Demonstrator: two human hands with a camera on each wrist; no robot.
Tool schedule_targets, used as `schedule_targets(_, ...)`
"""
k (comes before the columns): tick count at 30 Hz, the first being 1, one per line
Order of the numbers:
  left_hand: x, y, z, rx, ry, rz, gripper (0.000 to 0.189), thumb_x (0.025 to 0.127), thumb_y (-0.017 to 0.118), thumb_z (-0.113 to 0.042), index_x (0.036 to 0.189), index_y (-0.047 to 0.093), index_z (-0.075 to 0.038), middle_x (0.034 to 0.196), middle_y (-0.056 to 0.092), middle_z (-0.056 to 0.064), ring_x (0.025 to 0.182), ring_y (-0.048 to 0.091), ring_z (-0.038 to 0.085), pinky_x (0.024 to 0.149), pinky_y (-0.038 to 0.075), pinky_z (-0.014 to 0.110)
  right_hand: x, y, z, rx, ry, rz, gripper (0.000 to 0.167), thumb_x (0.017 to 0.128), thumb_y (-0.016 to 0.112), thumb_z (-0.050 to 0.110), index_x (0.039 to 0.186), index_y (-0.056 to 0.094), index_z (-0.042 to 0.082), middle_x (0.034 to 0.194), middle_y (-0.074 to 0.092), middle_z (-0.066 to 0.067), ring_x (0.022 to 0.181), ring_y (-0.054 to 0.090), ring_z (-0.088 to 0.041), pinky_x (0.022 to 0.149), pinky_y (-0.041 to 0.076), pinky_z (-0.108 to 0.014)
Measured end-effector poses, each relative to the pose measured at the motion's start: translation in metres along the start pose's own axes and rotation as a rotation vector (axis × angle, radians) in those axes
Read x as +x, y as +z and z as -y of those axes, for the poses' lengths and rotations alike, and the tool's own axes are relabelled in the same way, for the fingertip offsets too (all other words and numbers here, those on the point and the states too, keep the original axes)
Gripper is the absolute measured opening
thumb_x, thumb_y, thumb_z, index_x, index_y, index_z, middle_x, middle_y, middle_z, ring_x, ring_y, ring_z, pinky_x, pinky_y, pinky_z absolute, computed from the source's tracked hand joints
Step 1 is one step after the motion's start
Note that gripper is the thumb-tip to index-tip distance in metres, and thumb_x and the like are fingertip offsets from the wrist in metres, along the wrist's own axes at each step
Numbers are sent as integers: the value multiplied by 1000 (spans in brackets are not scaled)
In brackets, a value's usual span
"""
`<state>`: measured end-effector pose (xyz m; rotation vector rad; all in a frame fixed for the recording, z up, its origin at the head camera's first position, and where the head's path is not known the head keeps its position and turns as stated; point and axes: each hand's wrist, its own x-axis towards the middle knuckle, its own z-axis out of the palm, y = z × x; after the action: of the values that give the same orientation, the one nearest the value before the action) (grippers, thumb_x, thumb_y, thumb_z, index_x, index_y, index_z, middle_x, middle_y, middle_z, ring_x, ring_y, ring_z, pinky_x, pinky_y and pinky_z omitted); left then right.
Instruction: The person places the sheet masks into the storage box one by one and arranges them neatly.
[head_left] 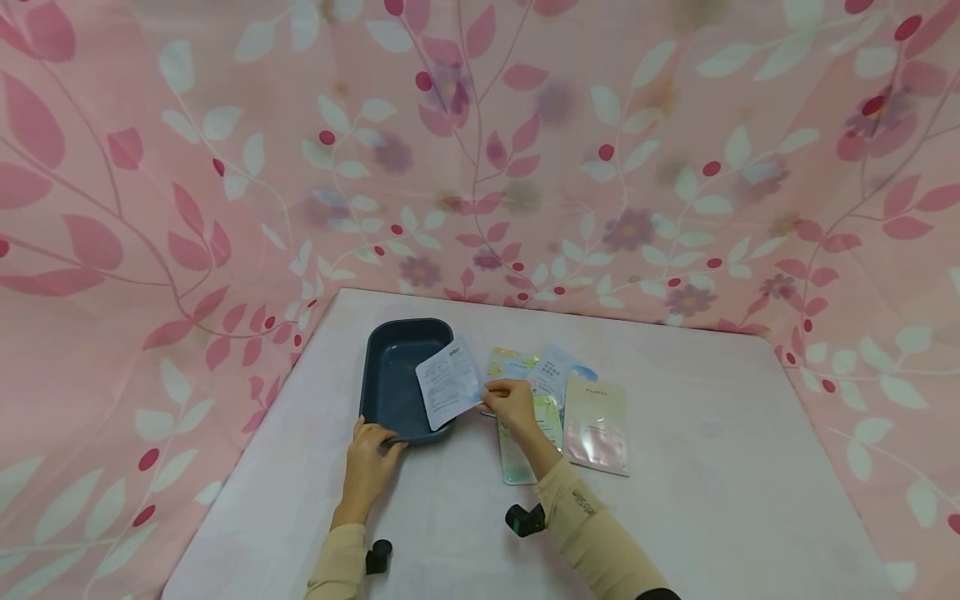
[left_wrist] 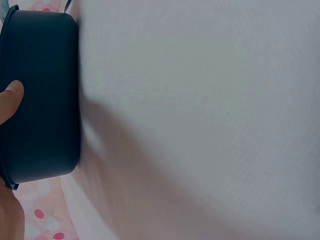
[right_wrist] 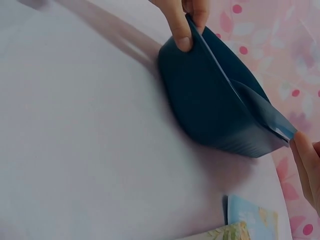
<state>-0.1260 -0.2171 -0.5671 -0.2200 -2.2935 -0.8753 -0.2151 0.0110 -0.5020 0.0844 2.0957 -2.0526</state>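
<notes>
A dark blue rectangular bin [head_left: 390, 367] stands on the left part of the table. At its near left corner my left hand [head_left: 366, 467] grips the rim; the left wrist view shows the thumb [left_wrist: 14, 95] against the outer wall, and the right wrist view shows fingers inside. My right hand [head_left: 513, 408] pinches the right edge of a white and light blue flat packet [head_left: 450, 383] with printed text and a barcode. The packet slants over the bin's right rim, part of it above the opening. Seen from the right wrist, it dips past the rim [right_wrist: 260, 107].
Right of the bin lie several flat packets: a yellow and blue one [head_left: 506, 362], a light blue one [head_left: 553, 367], a green one [head_left: 517, 467] partly under my right forearm, and a beige and pink one [head_left: 596, 425]. Pink floral cloth [head_left: 480, 167] hangs behind the white table [head_left: 712, 467].
</notes>
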Motion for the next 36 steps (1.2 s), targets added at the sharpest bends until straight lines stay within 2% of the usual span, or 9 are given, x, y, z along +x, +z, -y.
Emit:
schedule_targets(3,-1,0,0,0,3,-3,23,57,84,9,71,66,5,65,63,11,74,57,30,99,36,62,-1,7,-1,-8,-1,-5,23,81,58,-15,103,59,-20,85,63,-30,66,69,-27,74,59,-40)
schedule_targets(8,-2,1,0,-2,-6,1,23,57,84,9,71,67,4,66,63,10,74,58,29,101,36,61,-2,16,-3,-55,-6,-12,23,79,58,-15,101,60,-20,77,64,-21,69,69,-33,71,59,-40)
schedule_targets(10,-2,0,0,-9,-7,-1,23,57,84,10,71,67,4,65,63,10,74,58,29,101,36,62,-2,18,-5,-67,-15,-13,23,77,57,-15,99,60,-20,75,63,-19,67,69,-33,68,60,-37)
schedule_targets(14,-2,1,0,-14,0,-8,23,56,84,10,71,67,3,65,63,10,74,58,29,101,35,62,0,24,-10,-64,-38,-8,22,77,56,-15,97,60,-21,75,64,-22,64,69,-31,63,60,-34)
schedule_targets(21,-2,1,1,-13,9,-17,24,56,84,10,71,66,3,65,63,10,73,57,29,101,35,62,1,35,-10,-127,-28,-9,21,79,59,-11,99,62,-17,80,66,-25,64,69,-26,63,60,-31)
schedule_targets(26,-2,1,2,-9,14,-24,24,56,84,11,70,66,3,65,63,10,73,57,29,99,36,63,3,40,-11,-158,-35,-17,21,78,60,-10,97,63,-16,77,67,-21,59,68,-20,60,60,-29)
schedule_targets(29,-1,1,2,-12,15,-23,24,56,84,11,70,66,4,65,62,10,73,57,29,99,36,63,6,43,-14,-142,-39,-30,20,76,62,-10,95,64,-16,75,67,-21,55,66,-15,57,59,-25)
schedule_targets(32,-1,1,1,-16,10,-19,24,55,83,11,70,65,4,65,62,10,73,57,29,99,36,63,8,45,-15,-130,-45,-30,18,74,65,-9,91,66,-15,74,67,-22,54,66,-17,55,58,-24)
schedule_targets(36,0,0,0,-15,1,-9,24,56,83,10,70,65,4,65,62,10,74,57,29,99,36,63,9,45,-16,-147,-102,0,9,72,68,-5,80,68,-11,66,68,-16,51,66,-17,51,57,-23)
